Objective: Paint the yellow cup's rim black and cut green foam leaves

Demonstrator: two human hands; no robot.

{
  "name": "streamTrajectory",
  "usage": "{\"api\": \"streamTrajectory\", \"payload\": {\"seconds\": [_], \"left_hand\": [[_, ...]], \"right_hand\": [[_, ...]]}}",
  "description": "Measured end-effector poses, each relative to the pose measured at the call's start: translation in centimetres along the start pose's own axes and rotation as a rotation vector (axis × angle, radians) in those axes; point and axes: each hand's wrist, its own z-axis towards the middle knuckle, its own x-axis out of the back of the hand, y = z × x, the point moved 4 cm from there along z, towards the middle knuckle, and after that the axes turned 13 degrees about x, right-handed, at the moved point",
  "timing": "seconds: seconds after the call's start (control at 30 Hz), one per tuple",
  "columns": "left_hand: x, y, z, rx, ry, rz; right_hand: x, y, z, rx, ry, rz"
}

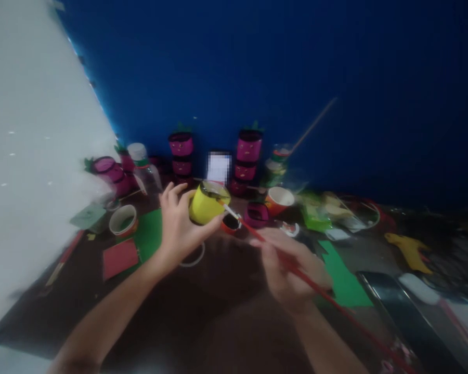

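My left hand is closed round a yellow cup, its thumb at the lower side and its fingers behind. The cup is tilted, with a dark band along its rim. In my right hand is a long red paintbrush, gripped like a pen. Its tip meets or lies just in front of the cup's side near the rim; blur hides whether they touch. Behind the brush sits a small red-rimmed pot with dark contents. Beside that pot stands a short purple cup.
Purple stacked cups with faces stand along the blue wall. A plastic bottle, paper cup and green sheet lie left. To the right are an orange cup, green paper, dark phone and yellow glue gun.
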Motion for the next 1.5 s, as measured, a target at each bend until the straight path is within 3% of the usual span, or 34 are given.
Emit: {"api": "streamTrajectory", "payload": {"seconds": [0.57, 0.83, 1.17, 1.5], "left_hand": [[0.3, -0.09, 0.13, -0.009, 0.022, -0.001], [-0.04, 0.59, -0.55, -0.032, 0.003, -0.009], [0.66, 0.26, -0.01, -0.014, 0.027, -0.011], [0.41, 0.7, -0.41, -0.022, 0.009, -0.008]], "right_hand": [[0.17, 0.43, -0.58, 0.012, 0.089, -0.001], [-0.38, 0.02, -0.35, 0.036, 0.05, 0.11], [0.1, 0.14, -0.34, -0.001, 0.08, -0.076], [-0.35, -0.04, -0.43, 0.007, 0.039, 0.082]]}}
